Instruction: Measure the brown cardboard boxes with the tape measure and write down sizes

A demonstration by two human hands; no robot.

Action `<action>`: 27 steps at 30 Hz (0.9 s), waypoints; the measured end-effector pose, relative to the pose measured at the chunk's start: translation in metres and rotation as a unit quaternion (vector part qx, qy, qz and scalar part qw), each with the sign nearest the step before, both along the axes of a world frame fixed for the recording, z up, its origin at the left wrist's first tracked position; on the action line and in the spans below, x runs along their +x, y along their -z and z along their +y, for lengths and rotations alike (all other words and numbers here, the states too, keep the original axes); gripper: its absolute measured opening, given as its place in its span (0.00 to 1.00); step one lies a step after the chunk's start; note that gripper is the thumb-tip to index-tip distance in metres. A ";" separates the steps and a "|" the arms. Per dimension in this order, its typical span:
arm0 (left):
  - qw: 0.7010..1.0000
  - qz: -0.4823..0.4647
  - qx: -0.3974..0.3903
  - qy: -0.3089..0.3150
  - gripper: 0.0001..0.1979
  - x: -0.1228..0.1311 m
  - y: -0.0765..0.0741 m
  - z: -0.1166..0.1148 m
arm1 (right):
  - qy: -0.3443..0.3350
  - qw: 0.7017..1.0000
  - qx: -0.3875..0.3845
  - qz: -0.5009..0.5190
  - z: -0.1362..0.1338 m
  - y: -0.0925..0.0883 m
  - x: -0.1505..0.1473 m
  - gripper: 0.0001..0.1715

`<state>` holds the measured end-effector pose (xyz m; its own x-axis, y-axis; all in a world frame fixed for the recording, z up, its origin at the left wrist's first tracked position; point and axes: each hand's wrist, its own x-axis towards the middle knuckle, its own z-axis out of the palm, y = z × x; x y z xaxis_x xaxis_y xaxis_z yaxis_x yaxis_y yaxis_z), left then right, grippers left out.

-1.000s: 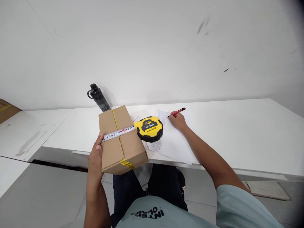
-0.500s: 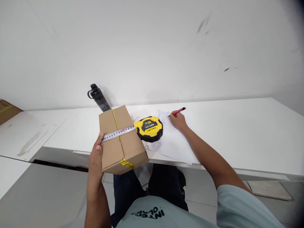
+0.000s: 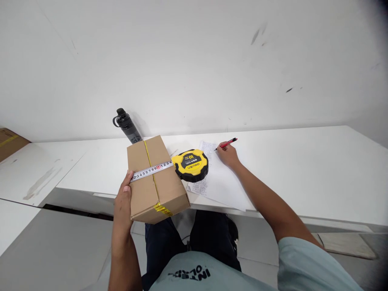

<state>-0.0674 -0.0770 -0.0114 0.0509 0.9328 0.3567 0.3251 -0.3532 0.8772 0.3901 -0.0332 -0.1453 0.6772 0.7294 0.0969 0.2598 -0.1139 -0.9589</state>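
My left hand (image 3: 123,194) grips the left side of a brown cardboard box (image 3: 142,198), its thumb by the end of the tape blade. Yellow tape runs along the box's top seam. The white blade (image 3: 148,171) of a tape measure lies across the top, and its yellow and black case (image 3: 190,165) sits against the box's right side. In my right hand (image 3: 228,154) is a red pen (image 3: 228,143), its tip on a sheet of paper (image 3: 226,182) with dense handwriting along the left part. The box's far side and underside are hidden.
Behind the box a dark water bottle (image 3: 129,127) stands near the wall. The white table (image 3: 303,169) stretches right. Another cardboard box (image 3: 12,142) is at the far left. My legs are below the table's front edge.
The view has shifted very slightly. Both hands, the box and the tape measure keep nearly the same places, and the pen tip stays at the paper.
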 end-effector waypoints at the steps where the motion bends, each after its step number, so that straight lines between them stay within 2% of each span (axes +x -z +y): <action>1: 1.000 -0.001 0.001 0.000 0.30 0.000 0.000 0.000 | 0.000 1.000 0.001 0.003 -0.001 0.000 0.000 0.12; 14: 1.000 -0.012 0.001 0.005 0.30 -0.001 0.003 0.001 | -0.024 0.999 0.006 0.033 0.001 0.005 0.002 0.13; 27: 0.999 -0.028 0.007 0.014 0.30 -0.002 0.008 0.003 | -0.005 1.000 0.009 0.027 0.000 0.006 0.003 0.12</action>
